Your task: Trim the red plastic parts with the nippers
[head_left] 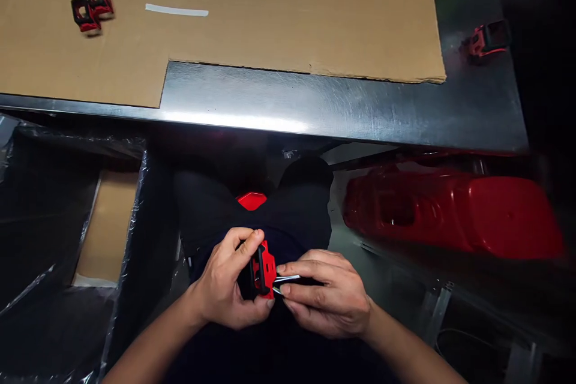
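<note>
Shiny steel makes up the counter [342, 105] at the top of the head view, and a big cardboard sheet [270, 12] lies flat on it. Two small red and black parts [92, 6] sit side by side on the cardboard at the far left, near a strip of white tape [176, 10]. One more such part, the lone part [486, 39], sits on bare steel at the far right. Below the counter edge is the person's lap in dark trousers [297, 216]. The left hand [227, 288] grips a red and black plastic piece [266, 269] above the lap, its fingers [247, 249] curled tight around it. The right hand [328, 300] pinches a thin metal piece [288, 279] whose tip touches that plastic piece. A red bit [252, 200] rests on the lap just beyond the hands. A big red plastic thing [472, 216] lies to the right, and a box lined with clear plastic [112, 228] stands to the left.
</note>
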The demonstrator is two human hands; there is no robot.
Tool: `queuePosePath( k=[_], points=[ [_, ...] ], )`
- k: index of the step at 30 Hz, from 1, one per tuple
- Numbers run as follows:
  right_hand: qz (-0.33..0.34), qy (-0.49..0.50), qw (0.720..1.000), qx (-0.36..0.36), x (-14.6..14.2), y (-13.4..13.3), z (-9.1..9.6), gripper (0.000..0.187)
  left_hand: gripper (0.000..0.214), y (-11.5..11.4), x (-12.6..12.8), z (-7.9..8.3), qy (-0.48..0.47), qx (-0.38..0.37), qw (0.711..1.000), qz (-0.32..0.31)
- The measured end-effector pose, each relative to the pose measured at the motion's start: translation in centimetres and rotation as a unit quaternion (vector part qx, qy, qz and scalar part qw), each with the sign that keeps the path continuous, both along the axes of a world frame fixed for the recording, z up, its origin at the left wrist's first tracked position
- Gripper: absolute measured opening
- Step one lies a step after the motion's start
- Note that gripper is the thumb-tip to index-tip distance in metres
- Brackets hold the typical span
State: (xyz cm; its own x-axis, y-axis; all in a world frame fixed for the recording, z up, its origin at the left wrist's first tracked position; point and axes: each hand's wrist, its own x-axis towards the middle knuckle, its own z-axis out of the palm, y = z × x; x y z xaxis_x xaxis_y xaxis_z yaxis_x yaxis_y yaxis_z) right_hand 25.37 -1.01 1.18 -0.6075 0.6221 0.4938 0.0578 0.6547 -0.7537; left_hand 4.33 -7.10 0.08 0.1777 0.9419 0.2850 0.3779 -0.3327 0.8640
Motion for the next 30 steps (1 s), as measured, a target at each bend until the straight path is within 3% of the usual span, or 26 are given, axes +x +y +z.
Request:
queuePosePath(
  k=[8,18,30],
  points=[
    [0.025,-0.033,0.999,0.006,0.5,0.3,0.6,0.009,0.09,0.1,-0.1,-0.3,-0.002,0.002,1.0,-0.023],
    [0.09,-0.072,0.993,-0.015,0.6,0.8,1.5,0.015,0.088,-0.3,-0.8,-0.7,0.016,-0.062,0.995,-0.078],
    [0.074,-0.086,0.993,0.008,0.8,0.1,1.6,0.018,0.085,-0.4,-0.7,-0.7,0.009,-0.076,0.995,-0.058]
  ],
)
